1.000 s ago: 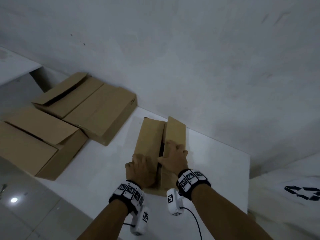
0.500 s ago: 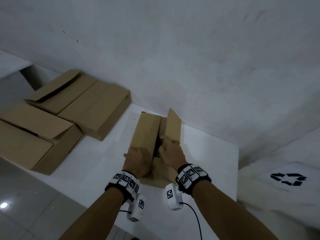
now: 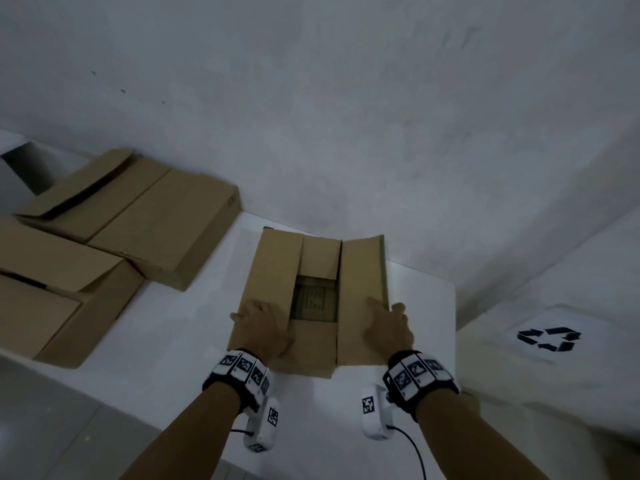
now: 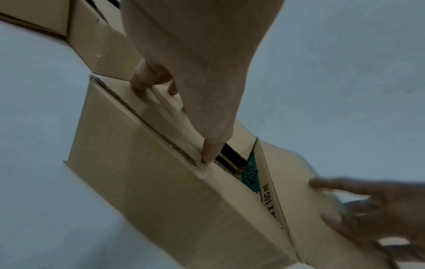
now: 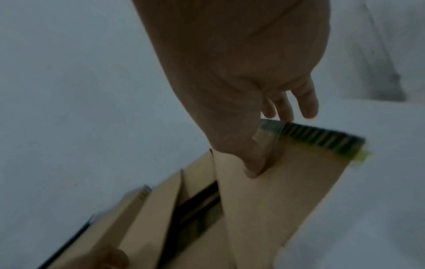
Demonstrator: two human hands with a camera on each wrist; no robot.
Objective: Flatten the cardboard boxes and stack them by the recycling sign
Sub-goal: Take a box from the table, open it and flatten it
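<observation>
A brown cardboard box [image 3: 277,268] lies on the white table [image 3: 180,327] in front of me, its top flaps spread and a printed panel showing inside. My left hand [image 3: 268,318] grips the left flap near its inner edge; in the left wrist view its thumb [image 4: 208,154] sits at that edge. My right hand [image 3: 386,311] pinches the right flap [image 5: 276,200], thumb on the flap's face and fingers behind its green-striped outer edge. A black recycling sign [image 3: 549,339] lies on the lower white surface to the right.
Two more closed brown boxes [image 3: 162,220] [image 3: 59,292] rest at the left of the table, against each other. A grey wall runs close behind the table. Floor tiles show at the lower left.
The two top flaps were nearly together; now they are pulled apart. My hands have moved away from each other, the right hand swinging its flap out to the right.
</observation>
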